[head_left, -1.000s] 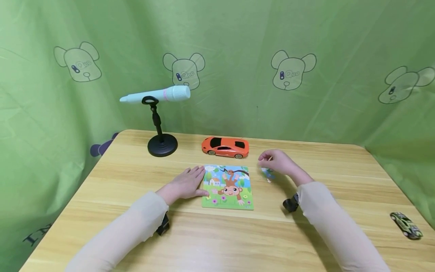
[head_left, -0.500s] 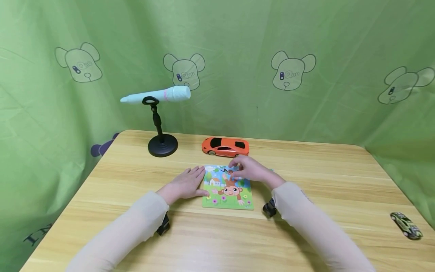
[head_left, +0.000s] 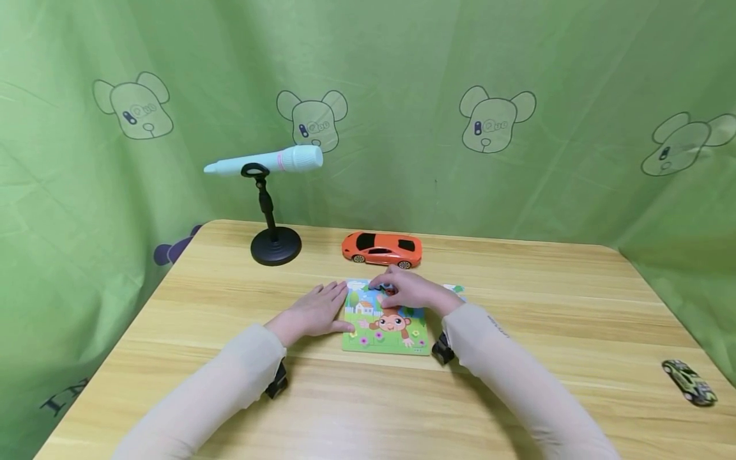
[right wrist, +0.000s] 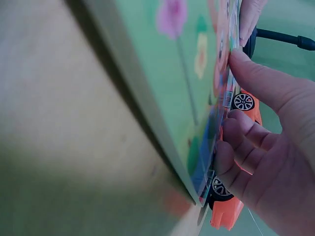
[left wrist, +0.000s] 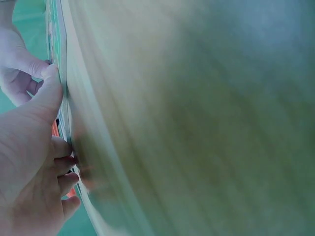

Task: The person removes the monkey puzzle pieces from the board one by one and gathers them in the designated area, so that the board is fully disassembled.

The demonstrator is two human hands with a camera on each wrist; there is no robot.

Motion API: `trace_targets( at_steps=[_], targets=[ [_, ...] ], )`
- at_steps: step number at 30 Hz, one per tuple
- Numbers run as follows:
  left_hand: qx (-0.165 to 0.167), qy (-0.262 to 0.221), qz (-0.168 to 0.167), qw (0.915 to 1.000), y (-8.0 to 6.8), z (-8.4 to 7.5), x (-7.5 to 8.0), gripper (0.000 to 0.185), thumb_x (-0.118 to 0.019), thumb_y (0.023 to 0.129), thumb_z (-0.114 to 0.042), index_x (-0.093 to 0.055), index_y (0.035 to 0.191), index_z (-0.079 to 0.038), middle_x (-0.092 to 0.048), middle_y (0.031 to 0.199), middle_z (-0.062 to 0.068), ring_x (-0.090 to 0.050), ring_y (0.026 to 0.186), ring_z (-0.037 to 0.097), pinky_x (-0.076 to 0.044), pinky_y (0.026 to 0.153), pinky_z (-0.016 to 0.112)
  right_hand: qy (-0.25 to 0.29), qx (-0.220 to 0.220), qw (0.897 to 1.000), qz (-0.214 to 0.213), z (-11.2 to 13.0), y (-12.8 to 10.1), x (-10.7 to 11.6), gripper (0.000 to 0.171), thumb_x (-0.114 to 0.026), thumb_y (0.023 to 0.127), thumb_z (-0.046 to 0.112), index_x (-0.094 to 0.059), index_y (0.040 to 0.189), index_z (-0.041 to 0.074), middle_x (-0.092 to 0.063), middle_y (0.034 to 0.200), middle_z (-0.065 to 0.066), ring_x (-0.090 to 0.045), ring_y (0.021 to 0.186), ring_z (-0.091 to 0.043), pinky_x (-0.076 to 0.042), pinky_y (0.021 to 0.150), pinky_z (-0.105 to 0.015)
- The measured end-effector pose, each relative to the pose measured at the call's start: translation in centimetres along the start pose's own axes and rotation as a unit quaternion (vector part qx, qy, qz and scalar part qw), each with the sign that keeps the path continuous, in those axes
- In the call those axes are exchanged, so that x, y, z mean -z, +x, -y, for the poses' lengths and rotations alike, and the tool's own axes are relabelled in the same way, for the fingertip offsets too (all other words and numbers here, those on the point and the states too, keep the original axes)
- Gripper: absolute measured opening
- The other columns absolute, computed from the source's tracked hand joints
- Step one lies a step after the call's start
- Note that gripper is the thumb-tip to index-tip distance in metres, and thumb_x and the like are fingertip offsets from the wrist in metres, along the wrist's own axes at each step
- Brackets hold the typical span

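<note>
A square puzzle board (head_left: 368, 342) with a monkey, a house and flowers lies flat at mid-table. My left hand (head_left: 315, 311) rests at its left edge, fingers extended and thumb on the corner area. Over the upper part of the picture, my right hand (head_left: 411, 291) has its thumb and fingers bent around a small puzzle piece (right wrist: 228, 99), close against the board; most of that piece is hidden by the fingers. More blue-and-white puzzle pieces (head_left: 454, 289) lie right of the board, partly behind the right wrist. The left wrist view shows both thumbs near the board's edge.
Just behind the board stands an orange toy car (head_left: 382, 249). A light blue microphone (head_left: 270, 160) sits on a black stand (head_left: 276, 246) at the back left. Far right is a small patterned toy car (head_left: 689, 382). A green curtain (head_left: 402, 185) hangs behind the table.
My right hand has moved left from the loose pieces to the upper part of the board, then slightly further left. My left hand has stayed at the board's edge.
</note>
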State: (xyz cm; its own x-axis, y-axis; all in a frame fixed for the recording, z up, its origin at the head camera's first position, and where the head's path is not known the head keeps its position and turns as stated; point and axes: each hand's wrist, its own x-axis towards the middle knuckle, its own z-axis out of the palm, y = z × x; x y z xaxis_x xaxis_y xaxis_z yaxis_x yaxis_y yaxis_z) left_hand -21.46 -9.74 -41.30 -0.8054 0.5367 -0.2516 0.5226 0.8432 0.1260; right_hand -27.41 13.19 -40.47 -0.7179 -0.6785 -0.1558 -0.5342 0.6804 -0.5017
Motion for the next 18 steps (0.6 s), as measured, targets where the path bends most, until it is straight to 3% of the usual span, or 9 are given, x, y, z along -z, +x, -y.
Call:
trace_targets(
  at_steps=[10,18],
  targets=[
    [0.001,0.005,0.0,1.0,0.08,-0.1,0.02,0.086,-0.04,0.088,-0.062,-0.018,0.146,-0.003,-0.014,0.152,0.011,-0.012,0.137,0.026,-0.012,0.11,0.041,-0.01,0.017,1.0,0.018,-0.01,0.17,-0.11,0.04,-0.065,0.087,0.017,-0.058,0.127,0.015,-0.043,0.096,-0.007,-0.04,0.08,-0.018,-0.035,0.069,-0.03],
    [0.004,0.006,0.003,1.0,0.1,-0.06,-0.04,0.086,-0.04,0.088,-0.062,-0.017,0.146,-0.003,-0.013,0.152,0.01,-0.011,0.138,0.026,-0.012,0.11,0.041,0.016,0.024,0.999,0.022,-0.23,0.29,-0.07,0.038,-0.065,0.087,0.014,-0.06,0.125,0.013,-0.041,0.1,-0.01,-0.038,0.084,-0.02,-0.035,0.071,-0.031]
  ],
)
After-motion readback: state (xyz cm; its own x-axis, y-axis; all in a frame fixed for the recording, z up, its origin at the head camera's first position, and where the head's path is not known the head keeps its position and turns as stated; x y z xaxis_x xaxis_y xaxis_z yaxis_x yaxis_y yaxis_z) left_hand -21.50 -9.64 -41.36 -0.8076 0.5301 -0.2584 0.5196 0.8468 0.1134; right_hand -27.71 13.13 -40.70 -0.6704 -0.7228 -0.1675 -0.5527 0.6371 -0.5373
